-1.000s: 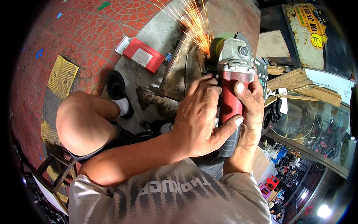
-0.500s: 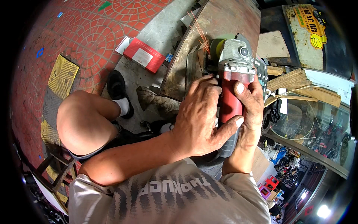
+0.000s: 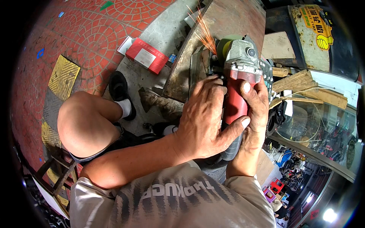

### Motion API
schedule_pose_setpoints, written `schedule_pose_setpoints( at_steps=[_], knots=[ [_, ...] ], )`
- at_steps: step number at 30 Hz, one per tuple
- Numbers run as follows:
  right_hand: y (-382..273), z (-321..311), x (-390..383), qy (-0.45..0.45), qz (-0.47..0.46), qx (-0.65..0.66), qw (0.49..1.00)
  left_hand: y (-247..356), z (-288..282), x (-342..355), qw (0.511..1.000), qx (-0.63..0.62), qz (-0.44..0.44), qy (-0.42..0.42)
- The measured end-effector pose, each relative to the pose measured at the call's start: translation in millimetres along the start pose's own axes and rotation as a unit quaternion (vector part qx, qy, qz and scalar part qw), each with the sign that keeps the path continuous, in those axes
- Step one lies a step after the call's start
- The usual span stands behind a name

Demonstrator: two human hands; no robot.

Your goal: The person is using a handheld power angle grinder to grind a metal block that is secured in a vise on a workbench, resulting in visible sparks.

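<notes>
The right hand (image 3: pixel 255 110) is clamping its fingers around the red grinder (image 3: pixel 235 102) by the rusty desk (image 3: pixel 235 19); sparks (image 3: pixel 206 36) are flying. The left hand (image 3: pixel 201 117) is partly covering it; I cannot tell its fingers' hold. Boards (image 3: pixel 300 84) are crowding the right; a red box (image 3: pixel 152 55) is lying left.

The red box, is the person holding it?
No, the red box lies on the ground, while the right hand grips the grinder and the left hand has its thumb across it.

My T-shirt (image 3: pixel 159 212): pale lettering (image 3: pixel 176 190)
Cream-and-black panel (image 3: pixel 310 57): yellow lettered sticker (image 3: pixel 317 24), thumbs-up
Red carton (image 3: pixel 135 49): white label (image 3: pixel 145 58), dark print
</notes>
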State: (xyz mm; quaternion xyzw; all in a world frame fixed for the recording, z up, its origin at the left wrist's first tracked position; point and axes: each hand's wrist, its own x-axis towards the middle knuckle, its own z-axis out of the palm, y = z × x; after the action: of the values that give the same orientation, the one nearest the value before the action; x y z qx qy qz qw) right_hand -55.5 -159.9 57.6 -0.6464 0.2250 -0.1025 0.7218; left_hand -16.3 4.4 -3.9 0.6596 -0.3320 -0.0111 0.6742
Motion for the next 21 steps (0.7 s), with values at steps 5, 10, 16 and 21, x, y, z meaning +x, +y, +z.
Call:
schedule_pose_setpoints(
  at_steps=[5,10,16,21],
  knots=[
    [-0.6,2.9,0.4,-0.002,0.001,-0.001,1.0,-3.6,3.2,-0.4,1.0,0.009,0.02,0.013],
    [1.3,-0.9,1.1,-0.017,-0.01,-0.009,1.0,-2.0,0.3,-3.2,1.0,-0.02,0.006,0.006],
    [2.1,-5.5,-4.1,-0.01,-0.006,0.0,1.0,-4.3,4.2,-2.9,1.0,-0.001,0.028,0.001],
    [2.2,-3.6,-6.3,0.0,-0.011,0.005,1.0,-4.6,6.1,-3.3,0.999,0.003,0.035,0.0]
  ],
)
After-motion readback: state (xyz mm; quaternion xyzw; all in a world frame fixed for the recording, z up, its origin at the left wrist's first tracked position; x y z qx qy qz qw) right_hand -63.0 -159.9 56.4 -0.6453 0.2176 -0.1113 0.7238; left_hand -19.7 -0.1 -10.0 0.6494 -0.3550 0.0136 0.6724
